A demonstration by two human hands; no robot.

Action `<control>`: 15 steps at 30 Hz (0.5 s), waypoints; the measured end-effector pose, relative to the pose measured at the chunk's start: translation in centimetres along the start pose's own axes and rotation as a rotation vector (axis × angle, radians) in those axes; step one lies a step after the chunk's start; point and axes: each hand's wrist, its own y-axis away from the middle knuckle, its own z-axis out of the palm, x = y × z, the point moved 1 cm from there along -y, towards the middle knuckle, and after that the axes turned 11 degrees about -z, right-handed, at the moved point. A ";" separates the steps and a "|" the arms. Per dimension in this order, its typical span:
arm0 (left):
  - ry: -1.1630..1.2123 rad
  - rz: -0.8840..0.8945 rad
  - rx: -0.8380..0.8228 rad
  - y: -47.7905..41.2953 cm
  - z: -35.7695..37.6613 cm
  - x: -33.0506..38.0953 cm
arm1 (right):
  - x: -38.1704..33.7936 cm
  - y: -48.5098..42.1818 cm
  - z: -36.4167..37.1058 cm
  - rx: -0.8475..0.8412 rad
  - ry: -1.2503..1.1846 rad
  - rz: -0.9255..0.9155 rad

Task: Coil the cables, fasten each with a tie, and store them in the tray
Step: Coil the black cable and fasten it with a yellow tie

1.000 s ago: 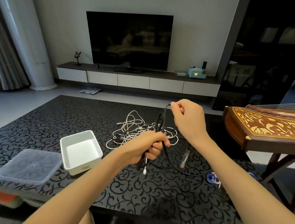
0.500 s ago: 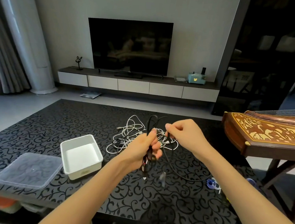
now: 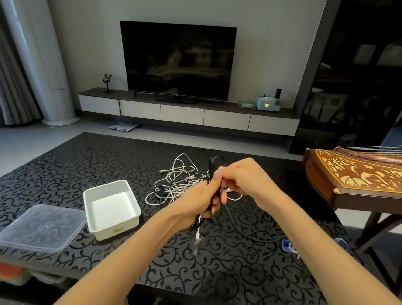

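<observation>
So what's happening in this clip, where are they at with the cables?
A person is coiling a black cable above the patterned table. The left hand grips the gathered loops while the right hand pinches the cable at the top of the bundle; a loose tail trails down to the table. A tangle of white cables lies untouched behind the hands. The white tray holds nothing, its clear lid lying beside it. Blue ties sit to the right.
</observation>
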 end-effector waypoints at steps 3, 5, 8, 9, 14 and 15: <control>0.135 0.007 -0.036 -0.5 -0.1 0.0 | 0.0 -0.3 -0.3 0.017 0.112 -0.046; 0.186 0.002 -0.012 -0.8 -0.2 0.1 | 0.2 -0.4 -0.4 0.034 0.172 -0.068; 0.360 0.033 0.027 -1.4 -0.6 0.6 | 1.0 -0.1 -0.1 0.065 0.195 -0.077; 0.432 0.047 0.039 -1.6 -0.8 0.8 | 1.4 0.2 0.2 0.073 0.194 -0.057; 0.730 0.108 0.096 -2.4 -2.0 1.8 | 4.3 2.9 2.7 -0.040 -0.268 0.253; 0.767 0.112 0.118 -2.5 -2.1 1.9 | 4.7 3.5 3.3 -0.088 -0.368 0.292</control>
